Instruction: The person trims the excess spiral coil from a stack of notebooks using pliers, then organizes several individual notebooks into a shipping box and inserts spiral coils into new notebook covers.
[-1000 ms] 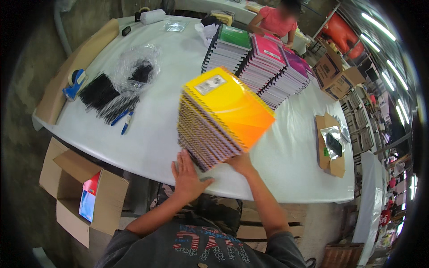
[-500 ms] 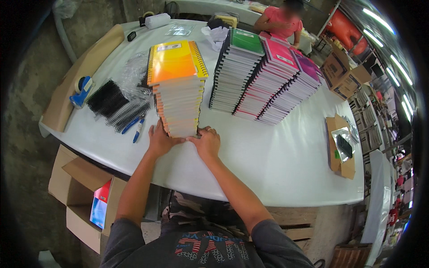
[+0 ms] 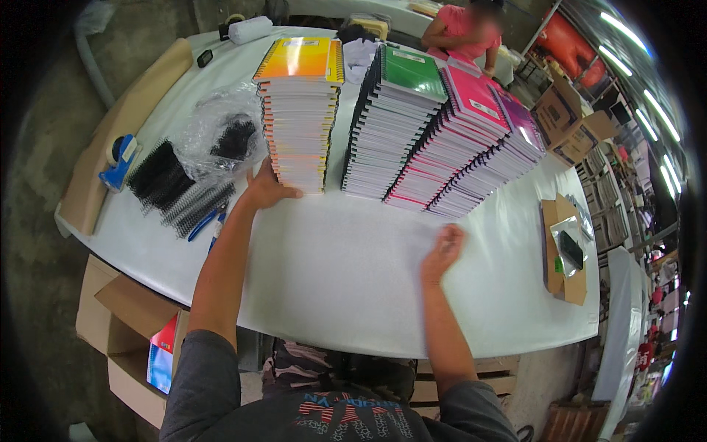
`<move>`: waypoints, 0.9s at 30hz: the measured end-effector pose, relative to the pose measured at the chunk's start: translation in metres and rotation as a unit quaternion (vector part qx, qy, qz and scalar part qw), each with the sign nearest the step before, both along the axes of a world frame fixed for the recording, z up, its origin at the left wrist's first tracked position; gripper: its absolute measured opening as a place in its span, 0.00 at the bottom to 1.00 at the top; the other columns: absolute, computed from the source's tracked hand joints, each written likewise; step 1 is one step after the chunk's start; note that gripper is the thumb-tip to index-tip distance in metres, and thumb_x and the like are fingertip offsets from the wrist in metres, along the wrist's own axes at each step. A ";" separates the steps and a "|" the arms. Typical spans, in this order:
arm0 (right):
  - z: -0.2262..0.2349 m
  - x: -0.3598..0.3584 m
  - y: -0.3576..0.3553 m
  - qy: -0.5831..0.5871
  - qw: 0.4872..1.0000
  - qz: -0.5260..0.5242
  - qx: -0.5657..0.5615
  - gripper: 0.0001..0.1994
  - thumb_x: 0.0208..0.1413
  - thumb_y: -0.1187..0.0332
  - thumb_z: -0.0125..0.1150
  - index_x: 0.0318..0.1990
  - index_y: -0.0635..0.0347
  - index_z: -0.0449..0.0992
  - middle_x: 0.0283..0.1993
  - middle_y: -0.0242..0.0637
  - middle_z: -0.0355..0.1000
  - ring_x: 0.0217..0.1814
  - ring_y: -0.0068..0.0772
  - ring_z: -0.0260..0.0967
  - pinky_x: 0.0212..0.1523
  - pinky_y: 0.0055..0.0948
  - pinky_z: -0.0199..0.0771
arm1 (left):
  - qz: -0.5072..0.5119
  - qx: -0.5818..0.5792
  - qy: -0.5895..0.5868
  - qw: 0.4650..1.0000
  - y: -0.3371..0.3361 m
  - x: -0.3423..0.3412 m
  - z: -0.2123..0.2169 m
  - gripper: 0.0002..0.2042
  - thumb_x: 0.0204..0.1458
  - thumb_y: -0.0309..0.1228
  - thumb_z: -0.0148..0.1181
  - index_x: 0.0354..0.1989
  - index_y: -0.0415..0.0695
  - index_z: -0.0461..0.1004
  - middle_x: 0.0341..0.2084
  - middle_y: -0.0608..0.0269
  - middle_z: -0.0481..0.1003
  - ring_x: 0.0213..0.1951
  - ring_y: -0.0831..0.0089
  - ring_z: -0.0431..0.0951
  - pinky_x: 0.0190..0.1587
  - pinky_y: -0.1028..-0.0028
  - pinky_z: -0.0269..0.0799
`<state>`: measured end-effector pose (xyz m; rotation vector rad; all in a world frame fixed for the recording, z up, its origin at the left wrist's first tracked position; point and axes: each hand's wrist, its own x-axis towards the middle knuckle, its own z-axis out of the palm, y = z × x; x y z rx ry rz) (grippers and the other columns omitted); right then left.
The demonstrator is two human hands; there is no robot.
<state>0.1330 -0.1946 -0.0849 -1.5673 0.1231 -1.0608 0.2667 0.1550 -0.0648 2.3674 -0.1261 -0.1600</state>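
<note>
My left hand [image 3: 266,188] rests at the lower left of a tall stack of yellow-orange spiral-bound notebooks [image 3: 297,110]. Its thumb stretches along the stack's front base; the other fingers are partly hidden beside the stack. My right hand [image 3: 443,250] hangs over the table in front of the pink and purple stacks, touching neither. It is slightly blurred, its fingers curled in, and nothing shows in it. Right of the yellow stack stand leaning stacks of green notebooks [image 3: 401,110], pink notebooks [image 3: 460,132] and purple notebooks [image 3: 508,140].
Black binding coils [image 3: 158,177], clear plastic wrap [image 3: 213,121], blue pens and a blue tape dispenser [image 3: 119,166] lie left. A small carton [image 3: 563,250] with a dark phone-like item sits right. An open carton [image 3: 132,317] holds notebooks below. Another person [image 3: 464,33] sits beyond the table.
The yellow stack has moved away from me, up beside the green one. My left hand stays at its base; my right hand has left it and swung to the right.
</note>
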 end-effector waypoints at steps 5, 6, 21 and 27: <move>0.007 0.038 -0.125 0.039 0.987 -0.068 0.139 0.28 0.60 0.47 0.40 0.55 0.65 0.58 0.53 0.40 0.59 0.54 0.33 0.57 0.56 0.32 0.55 | 0.002 0.015 0.011 1.000 -0.020 0.025 -0.004 0.56 0.20 0.48 0.74 0.64 0.51 0.50 0.61 0.58 0.55 0.65 0.57 0.50 0.61 0.43 0.25; 0.008 0.049 -0.132 0.038 0.973 0.020 0.229 0.33 0.60 0.43 0.36 0.60 0.65 0.55 0.60 0.43 0.56 0.61 0.36 0.54 0.61 0.34 0.53 | -0.022 -0.013 0.007 1.000 -0.012 0.033 -0.012 0.56 0.20 0.48 0.74 0.64 0.51 0.50 0.61 0.58 0.55 0.65 0.57 0.50 0.61 0.42 0.26; 0.016 0.124 -0.127 0.004 0.900 0.321 0.295 0.38 0.57 0.37 0.33 0.64 0.60 0.52 0.65 0.40 0.53 0.65 0.40 0.51 0.64 0.39 0.50 | -0.106 -0.124 0.044 0.986 -0.019 0.032 -0.001 0.39 0.26 0.39 0.73 0.54 0.46 0.66 0.47 0.61 0.73 0.56 0.63 0.64 0.64 0.60 0.40; 0.012 0.117 -0.140 0.026 0.909 0.296 0.293 0.38 0.58 0.38 0.33 0.64 0.61 0.52 0.65 0.40 0.54 0.65 0.40 0.52 0.64 0.39 0.50 | -0.107 -0.085 -0.031 0.990 -0.040 0.034 -0.005 0.33 0.25 0.24 0.74 0.48 0.39 0.68 0.44 0.61 0.72 0.49 0.67 0.69 0.54 0.68 0.64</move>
